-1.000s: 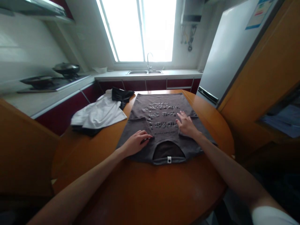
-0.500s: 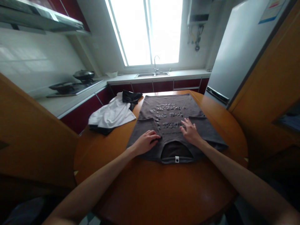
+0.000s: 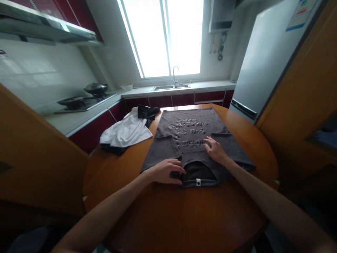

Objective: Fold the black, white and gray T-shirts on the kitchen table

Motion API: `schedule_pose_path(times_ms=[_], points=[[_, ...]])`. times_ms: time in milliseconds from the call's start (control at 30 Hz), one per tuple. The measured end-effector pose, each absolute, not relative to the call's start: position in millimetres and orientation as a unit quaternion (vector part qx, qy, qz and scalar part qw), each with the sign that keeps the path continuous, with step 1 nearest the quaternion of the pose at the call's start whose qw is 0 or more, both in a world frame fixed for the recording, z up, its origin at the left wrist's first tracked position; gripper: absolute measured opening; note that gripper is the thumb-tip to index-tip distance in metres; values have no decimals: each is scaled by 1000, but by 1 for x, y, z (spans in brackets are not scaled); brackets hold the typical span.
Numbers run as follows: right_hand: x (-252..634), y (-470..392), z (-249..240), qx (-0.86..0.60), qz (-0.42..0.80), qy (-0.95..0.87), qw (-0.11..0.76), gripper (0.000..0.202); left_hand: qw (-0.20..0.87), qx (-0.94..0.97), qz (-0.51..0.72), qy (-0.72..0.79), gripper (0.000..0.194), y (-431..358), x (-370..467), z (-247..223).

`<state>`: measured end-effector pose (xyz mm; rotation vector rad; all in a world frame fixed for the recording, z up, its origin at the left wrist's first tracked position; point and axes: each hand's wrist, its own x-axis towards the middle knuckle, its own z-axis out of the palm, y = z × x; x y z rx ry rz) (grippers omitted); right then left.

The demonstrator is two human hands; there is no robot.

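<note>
A dark grey T-shirt [image 3: 195,117] with raised lettering lies spread on the wooden table, its neckline and white label toward me. Both sleeves are folded inward over the front. My left hand [image 3: 168,171] is at the shoulder left of the neckline, fingers curved and apart, with the thumb near the collar edge. My right hand [image 3: 214,149] rests on the shirt beside the lettering, near the right sleeve, its fingers spread.
A white garment [image 3: 127,131] with black cloth lies on the left of the round table [image 3: 184,218]. Behind stand a counter with a sink [image 3: 171,86], a stove with pans [image 3: 96,88], and a fridge [image 3: 259,59] at the right.
My left hand has moved toward me, from the left sleeve's edge to the shoulder beside the neckline, and its fingers have opened. My right hand has hardly moved.
</note>
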<state>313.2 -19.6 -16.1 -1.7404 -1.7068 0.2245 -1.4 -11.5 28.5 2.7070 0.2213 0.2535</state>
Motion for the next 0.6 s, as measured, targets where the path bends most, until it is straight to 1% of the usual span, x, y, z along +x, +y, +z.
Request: schedule_pose_path(times_ms=[100,167,300,467,600], points=[[316,-18,-19,-668,80,-653,348,44,218,969,76,85,61,-12,-2,29],[317,-17,-20,-668,79,-651,352,44,216,970,69,89,66,-13,-2,30],[317,-17,-20,-667,84,-649,355,43,204,972,56,99,63,-15,-1,34],[314,-19,-16,-663,96,-652,355,44,206,973,39,101,67,-16,-1,37],[313,-20,-13,-663,91,-650,361,44,207,972,38,107,64,-17,-2,39]])
